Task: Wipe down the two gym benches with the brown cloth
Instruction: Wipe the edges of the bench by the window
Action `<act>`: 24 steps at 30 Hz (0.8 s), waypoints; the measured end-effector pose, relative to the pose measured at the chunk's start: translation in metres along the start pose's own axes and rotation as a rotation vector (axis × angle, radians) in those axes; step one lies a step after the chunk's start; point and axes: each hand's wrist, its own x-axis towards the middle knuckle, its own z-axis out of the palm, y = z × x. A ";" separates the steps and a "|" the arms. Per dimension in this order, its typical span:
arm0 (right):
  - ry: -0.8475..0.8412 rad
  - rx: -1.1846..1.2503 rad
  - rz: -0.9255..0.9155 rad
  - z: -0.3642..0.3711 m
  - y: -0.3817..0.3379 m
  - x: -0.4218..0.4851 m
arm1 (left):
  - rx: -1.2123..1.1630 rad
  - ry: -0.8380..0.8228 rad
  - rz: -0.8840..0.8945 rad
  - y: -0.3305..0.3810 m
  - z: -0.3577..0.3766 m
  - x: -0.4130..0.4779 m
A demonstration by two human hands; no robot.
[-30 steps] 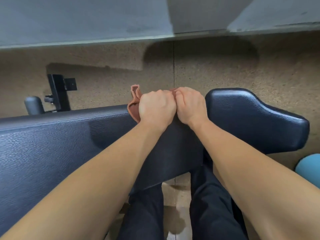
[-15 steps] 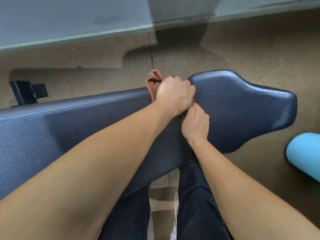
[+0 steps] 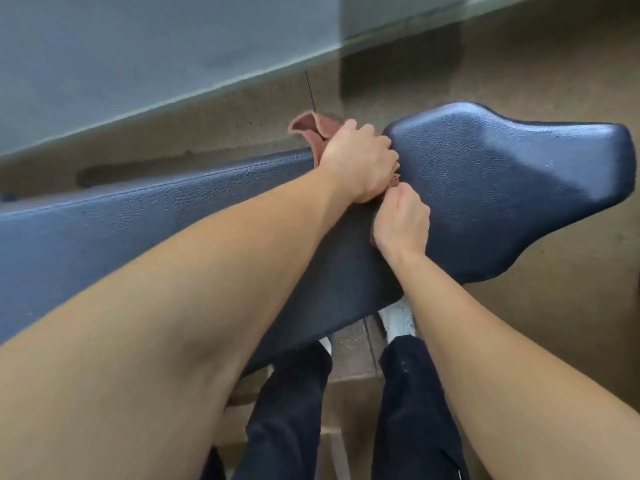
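- While we lean over the dark bench, our left hand grips the brown cloth, fingers curled tight round it.
- Our right hand sits nearer to us, touching the left one, and pinches the cloth's near end.
- The cloth lies across the bench, right where its long part meets the seat pad.
- Our white shoe shows under the bench.

soft brown cloth, grained glossy bench padding.
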 end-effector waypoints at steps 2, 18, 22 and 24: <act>-0.034 -0.092 -0.038 0.003 0.019 -0.013 | -0.005 0.022 -0.020 0.019 0.005 -0.011; -0.519 -0.024 0.284 -0.048 0.041 -0.132 | -0.311 0.102 -0.110 0.119 0.016 -0.211; -0.538 -0.147 0.106 -0.077 -0.001 -0.155 | -0.381 0.039 -0.416 0.097 -0.014 -0.283; -0.552 -0.064 0.017 -0.085 -0.037 -0.180 | -0.416 0.047 -0.610 0.090 -0.027 -0.318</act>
